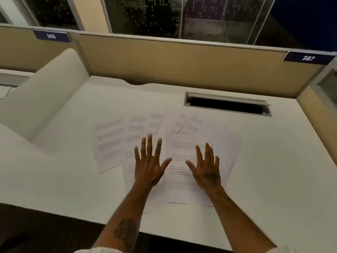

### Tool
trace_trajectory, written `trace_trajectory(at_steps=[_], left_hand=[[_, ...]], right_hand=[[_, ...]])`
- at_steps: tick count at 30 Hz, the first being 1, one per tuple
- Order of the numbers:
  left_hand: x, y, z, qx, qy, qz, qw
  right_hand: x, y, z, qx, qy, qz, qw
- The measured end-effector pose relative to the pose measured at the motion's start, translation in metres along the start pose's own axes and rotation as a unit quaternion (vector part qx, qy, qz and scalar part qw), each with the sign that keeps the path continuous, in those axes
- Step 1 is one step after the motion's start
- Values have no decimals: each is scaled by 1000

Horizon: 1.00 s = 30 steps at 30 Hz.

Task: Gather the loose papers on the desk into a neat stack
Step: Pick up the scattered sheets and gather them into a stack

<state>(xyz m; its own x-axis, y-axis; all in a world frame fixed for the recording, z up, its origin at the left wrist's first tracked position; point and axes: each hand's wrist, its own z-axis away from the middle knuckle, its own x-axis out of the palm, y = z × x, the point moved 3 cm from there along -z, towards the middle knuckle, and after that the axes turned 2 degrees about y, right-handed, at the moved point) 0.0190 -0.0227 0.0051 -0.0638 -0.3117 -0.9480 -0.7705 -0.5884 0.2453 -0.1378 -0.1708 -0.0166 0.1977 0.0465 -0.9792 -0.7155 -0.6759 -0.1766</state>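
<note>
Both hands are spread flat, the left hand [148, 162] and right hand [207, 166] over loose papers [109, 143] fanned beneath and beyond them on the desk [273, 161].

- We find the scene dim and warm-toned, lit from above; the white desk [255, 161] reads grey-cream.
- We note soft focus throughout: print on the papers [109, 143] is smeared and illegible.
- Both forearms show motion blur near the bottom edge.
- Wide-angle distortion bows the partition [164, 57] and tilts the "387" label [308, 58].
- The window [145, 15] is dark, speckled with small lights.
- Shadows are faint.
</note>
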Motion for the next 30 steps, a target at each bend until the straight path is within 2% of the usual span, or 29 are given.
trace_trajectory(at_steps=[8, 11, 17, 22, 25, 30], left_hand=[[29, 13, 14, -59, -77, 5, 995], [34, 20, 17, -95, -121, 3, 988], [38, 24, 16, -188, -144, 33, 971], [40, 25, 7, -231, -169, 83, 955], [41, 28, 2, -264, -161, 179, 934], [31, 22, -2, -280, -142, 394, 864]], right_hand=[[10, 21, 19, 104, -69, -12, 992], [9, 23, 21, 152, -61, -25, 986], [13, 27, 21, 220, -66, -69, 971], [15, 30, 13, 295, -82, -178, 935], [10, 32, 4, 344, -92, -205, 912], [13, 39, -6, 383, -107, -272, 876]])
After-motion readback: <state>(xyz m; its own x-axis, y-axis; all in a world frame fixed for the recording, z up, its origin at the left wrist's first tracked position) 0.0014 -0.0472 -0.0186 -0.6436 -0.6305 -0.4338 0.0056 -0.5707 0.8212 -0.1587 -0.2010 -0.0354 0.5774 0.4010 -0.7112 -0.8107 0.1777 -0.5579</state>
